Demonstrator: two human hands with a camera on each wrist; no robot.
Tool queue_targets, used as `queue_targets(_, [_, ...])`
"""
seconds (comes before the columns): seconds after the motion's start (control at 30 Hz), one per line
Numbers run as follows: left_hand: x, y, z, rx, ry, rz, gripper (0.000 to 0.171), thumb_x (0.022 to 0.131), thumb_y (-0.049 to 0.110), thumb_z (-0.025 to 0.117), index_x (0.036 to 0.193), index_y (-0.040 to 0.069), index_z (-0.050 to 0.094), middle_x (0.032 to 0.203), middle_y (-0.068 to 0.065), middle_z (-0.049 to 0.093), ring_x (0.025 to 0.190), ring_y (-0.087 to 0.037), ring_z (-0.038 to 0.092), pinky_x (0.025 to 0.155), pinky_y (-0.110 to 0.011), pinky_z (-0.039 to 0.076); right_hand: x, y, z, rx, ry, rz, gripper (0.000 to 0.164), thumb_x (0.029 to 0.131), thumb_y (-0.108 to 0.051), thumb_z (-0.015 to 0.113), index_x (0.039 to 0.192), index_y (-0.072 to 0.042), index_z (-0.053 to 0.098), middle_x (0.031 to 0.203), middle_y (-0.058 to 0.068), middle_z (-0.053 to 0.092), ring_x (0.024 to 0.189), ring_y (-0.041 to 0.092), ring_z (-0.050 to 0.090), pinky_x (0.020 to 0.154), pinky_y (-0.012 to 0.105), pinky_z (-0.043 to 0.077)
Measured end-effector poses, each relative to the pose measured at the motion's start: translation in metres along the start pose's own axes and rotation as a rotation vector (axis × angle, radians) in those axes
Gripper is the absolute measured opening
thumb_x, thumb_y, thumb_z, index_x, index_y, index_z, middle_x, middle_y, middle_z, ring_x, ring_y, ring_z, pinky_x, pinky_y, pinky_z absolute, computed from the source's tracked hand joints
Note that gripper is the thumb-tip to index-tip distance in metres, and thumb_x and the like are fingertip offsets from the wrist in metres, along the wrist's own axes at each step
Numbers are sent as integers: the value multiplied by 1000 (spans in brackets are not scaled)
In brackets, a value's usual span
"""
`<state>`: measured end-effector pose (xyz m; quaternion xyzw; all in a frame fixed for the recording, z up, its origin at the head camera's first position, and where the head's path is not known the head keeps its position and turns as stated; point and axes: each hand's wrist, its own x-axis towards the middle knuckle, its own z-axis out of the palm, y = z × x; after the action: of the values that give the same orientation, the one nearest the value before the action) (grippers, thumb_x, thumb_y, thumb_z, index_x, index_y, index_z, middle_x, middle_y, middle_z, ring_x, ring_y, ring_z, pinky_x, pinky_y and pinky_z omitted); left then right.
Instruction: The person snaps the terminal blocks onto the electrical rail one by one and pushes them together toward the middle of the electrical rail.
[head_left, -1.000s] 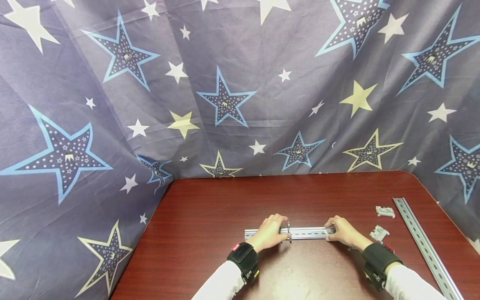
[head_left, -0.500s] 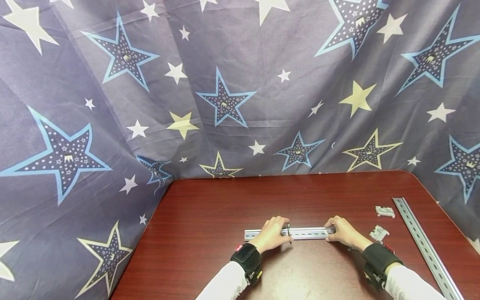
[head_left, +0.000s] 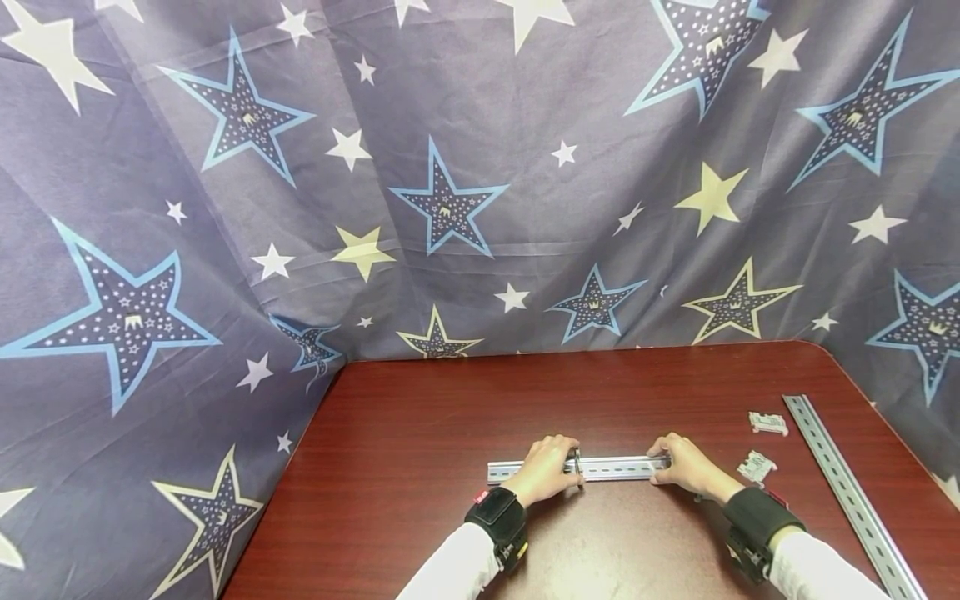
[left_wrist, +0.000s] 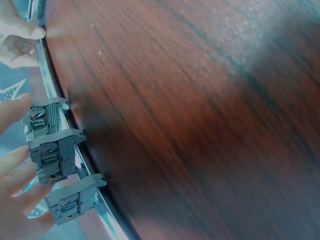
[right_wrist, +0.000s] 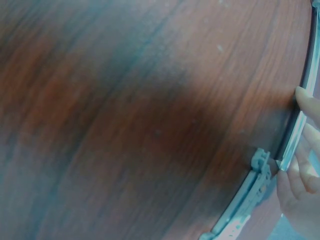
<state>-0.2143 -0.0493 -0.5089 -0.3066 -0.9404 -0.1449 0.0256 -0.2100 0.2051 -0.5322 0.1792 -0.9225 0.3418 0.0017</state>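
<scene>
A slotted metal DIN rail [head_left: 618, 468] lies crosswise on the table. My left hand [head_left: 542, 471] reaches over its middle and holds a grey terminal block [head_left: 577, 468] that stands across the rail. In the left wrist view, three such blocks sit on the rail: the front one [left_wrist: 46, 117] has the thumb at its side, another [left_wrist: 52, 157] is close behind it, and a third [left_wrist: 75, 200] stands slightly apart, with fingers along their far side. My right hand [head_left: 684, 465] grips the rail's right end, thumb on the near edge and fingers on the far edge.
Two loose terminal blocks, one farther back [head_left: 768, 422] and one nearer [head_left: 757, 467], lie right of my right hand. Another loose block [right_wrist: 240, 200] is beside the rail's end in the right wrist view. A longer slotted rail [head_left: 847, 483] runs along the table's right side.
My left hand has slid a little to the right along the rail, closing up to the terminal block. The right hand keeps its place on the rail's end.
</scene>
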Motion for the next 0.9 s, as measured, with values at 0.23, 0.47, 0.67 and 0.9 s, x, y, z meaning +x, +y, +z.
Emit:
queue_targets(0.23, [1,0,0,20,-16,-15,48,69,30,70,110,7,56,101,-2,59,94,-16,53,83,-28,38,0,0,0,4,3,-3,30,54,-7,77,79,-1,61,77,5,54,69,15,47,60,29,37])
queue_targets(0.47, [4,-2,2,-2,0,10,46,67,27,72,106,7,58,97,-1,62,91,-15,56,81,-28,40,0,1,0,22,-2,-15,29,55,-6,77,79,0,61,76,6,54,68,15,47,59,28,37])
queue_targets(0.67, [8,-8,12,-35,22,43,43,68,28,71,103,7,58,90,1,63,86,-15,57,82,-28,38,1,1,0,33,4,-23,29,55,-6,77,79,1,61,75,6,54,68,16,47,59,27,38])
queue_targets(0.9, [13,4,6,22,-38,-8,44,68,29,72,106,10,58,95,2,63,93,-15,56,86,-29,37,1,2,0,21,-3,-13,29,55,-6,77,79,0,61,76,5,54,68,16,47,60,28,38])
